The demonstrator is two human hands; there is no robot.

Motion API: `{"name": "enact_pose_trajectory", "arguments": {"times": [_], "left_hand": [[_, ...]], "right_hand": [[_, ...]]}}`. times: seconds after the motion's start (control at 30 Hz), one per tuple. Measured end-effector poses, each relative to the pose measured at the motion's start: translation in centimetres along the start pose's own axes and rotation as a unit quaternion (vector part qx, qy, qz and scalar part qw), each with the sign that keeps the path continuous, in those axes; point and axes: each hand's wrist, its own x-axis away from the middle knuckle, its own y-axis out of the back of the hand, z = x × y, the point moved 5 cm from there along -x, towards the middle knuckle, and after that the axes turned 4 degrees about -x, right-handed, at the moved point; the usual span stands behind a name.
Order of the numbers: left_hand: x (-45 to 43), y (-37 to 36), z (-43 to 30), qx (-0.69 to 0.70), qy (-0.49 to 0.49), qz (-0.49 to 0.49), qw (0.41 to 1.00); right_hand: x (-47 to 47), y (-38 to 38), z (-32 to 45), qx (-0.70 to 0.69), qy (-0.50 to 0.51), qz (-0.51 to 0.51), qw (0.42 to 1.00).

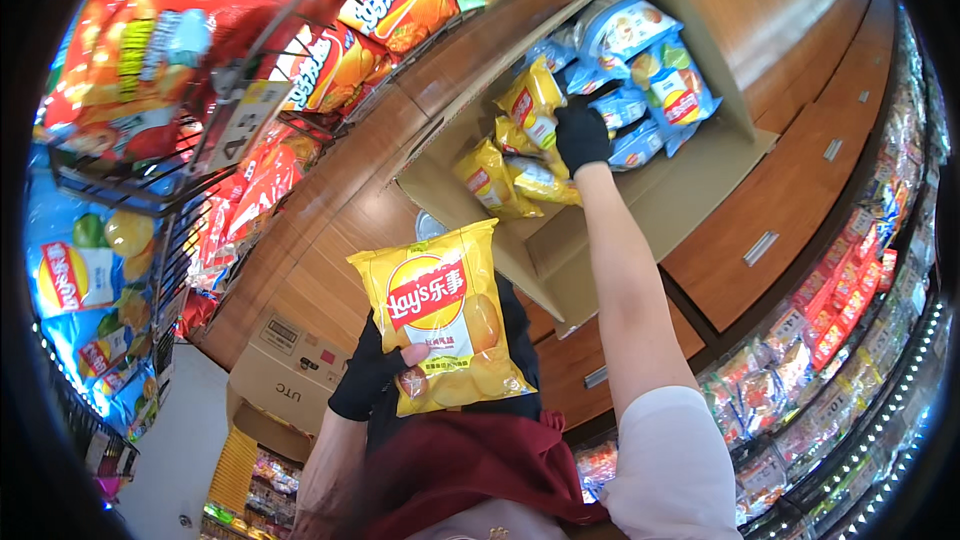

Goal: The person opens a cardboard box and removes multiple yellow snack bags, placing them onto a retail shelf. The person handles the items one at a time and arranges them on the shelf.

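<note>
My left hand, in a black glove with bare fingertips, holds a yellow bag of Lay's potato chips by its lower left side, front facing up at me. My right hand, also gloved in black, reaches into an open cardboard box. It is against the right edge of a yellow chip bag; its fingers are mostly hidden, so a grip cannot be made out. More yellow bags lie at the box's near left. Several blue chip bags fill the far right part.
Wire racks on the left hold red bags and blue chip bags. Wooden drawers and shelves of packaged snacks run along the right. Another cardboard box stands behind my left hand, on the wooden floor side.
</note>
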Motion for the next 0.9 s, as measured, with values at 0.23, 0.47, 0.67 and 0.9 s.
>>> {"name": "enact_pose_trajectory", "arguments": {"times": [0.23, 0.47, 0.67, 0.9], "left_hand": [[8.5, -4.0, -1.9, 0.068, -0.024, 0.063, 0.995], [22.6, 0.9, 0.4, 0.129, -0.258, 0.116, 0.95], [36.8, 14.0, 6.5, 0.1, -0.332, -0.098, 0.933], [53.8, 28.4, 2.8, 0.167, -0.471, -0.192, 0.845]], "right_hand": [[15.4, 16.5, 2.9, -0.386, -0.047, -0.048, 0.92], [26.7, 31.6, 17.1, -0.371, 0.143, 0.109, 0.911], [34.2, 35.0, 33.2, -0.366, 0.333, 0.224, 0.84], [39.7, 36.2, 54.9, -0.371, 0.435, 0.144, 0.807]]}}
